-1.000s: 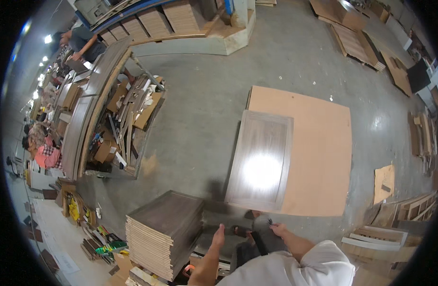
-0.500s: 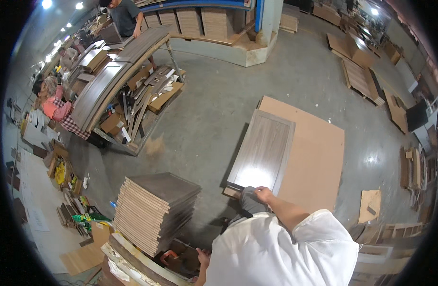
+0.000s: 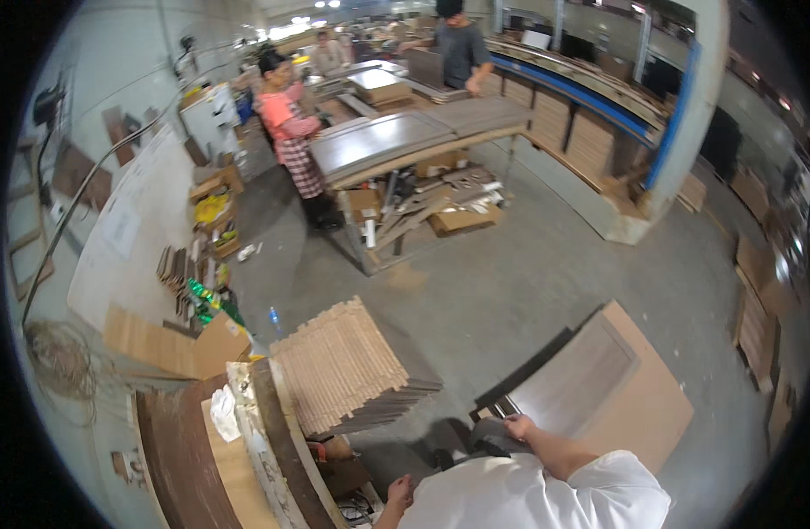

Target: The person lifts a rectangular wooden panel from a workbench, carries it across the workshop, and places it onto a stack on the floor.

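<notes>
Grey-brown wood-grain panel (image 3: 574, 375) flat on tan rectangular board (image 3: 655, 416)

Both low, right of centre. Hands well apart. Right hand (image 3: 517, 427) at panel's near end, fingers bent; cannot tell whether it grips. Left hand (image 3: 401, 492) loosely curled, contents unclear, near pale-edged stack of dark wooden panels (image 3: 336, 368).

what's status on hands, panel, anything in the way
Left hand near panel stack, no object visible in it. Right hand near grey panel, grip unclear. Panel lies on brown board; right forearm blocks part of view.
</notes>
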Tool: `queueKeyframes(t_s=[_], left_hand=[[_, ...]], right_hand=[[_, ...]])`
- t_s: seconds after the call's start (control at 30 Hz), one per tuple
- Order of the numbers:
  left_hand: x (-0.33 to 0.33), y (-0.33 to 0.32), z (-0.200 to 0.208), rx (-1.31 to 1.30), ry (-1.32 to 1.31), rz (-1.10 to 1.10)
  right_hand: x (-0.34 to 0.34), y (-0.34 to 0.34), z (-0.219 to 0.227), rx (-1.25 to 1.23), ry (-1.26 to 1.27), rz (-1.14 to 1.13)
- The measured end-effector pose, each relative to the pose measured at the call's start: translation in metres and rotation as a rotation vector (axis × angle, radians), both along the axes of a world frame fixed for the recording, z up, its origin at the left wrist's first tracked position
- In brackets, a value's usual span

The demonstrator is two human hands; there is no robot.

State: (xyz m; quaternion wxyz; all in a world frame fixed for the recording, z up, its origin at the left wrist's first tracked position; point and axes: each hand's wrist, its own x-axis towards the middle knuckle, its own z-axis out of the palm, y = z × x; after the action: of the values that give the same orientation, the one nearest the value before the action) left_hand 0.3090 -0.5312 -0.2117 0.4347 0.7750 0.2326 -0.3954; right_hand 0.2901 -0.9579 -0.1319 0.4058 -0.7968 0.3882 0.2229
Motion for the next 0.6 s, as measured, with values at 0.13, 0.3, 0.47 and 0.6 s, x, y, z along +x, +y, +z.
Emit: queueKeyframes(t_s=[0.13, 0.3, 0.47, 0.6], left_hand=[[-0.002, 0.047, 0.010, -0.118, 0.126, 0.491], [-0.023, 0.073, 0.056, -0.162, 0.116, 0.533], [-0.055, 0.025, 0.117, -0.172, 0.220, 0.681], [-0.068, -0.013, 0.135, -0.185, 0.295, 0.810]], right_hand=[[0.097, 0.025, -0.006, 0.253, -0.052, 0.117], [0.273, 0.083, 0.023, 0.119, -0.183, 0.326], [0.415, 0.172, -0.002, 0.228, -0.398, 0.222], [0.433, 0.208, -0.049, -0.012, -0.129, 0.186]])
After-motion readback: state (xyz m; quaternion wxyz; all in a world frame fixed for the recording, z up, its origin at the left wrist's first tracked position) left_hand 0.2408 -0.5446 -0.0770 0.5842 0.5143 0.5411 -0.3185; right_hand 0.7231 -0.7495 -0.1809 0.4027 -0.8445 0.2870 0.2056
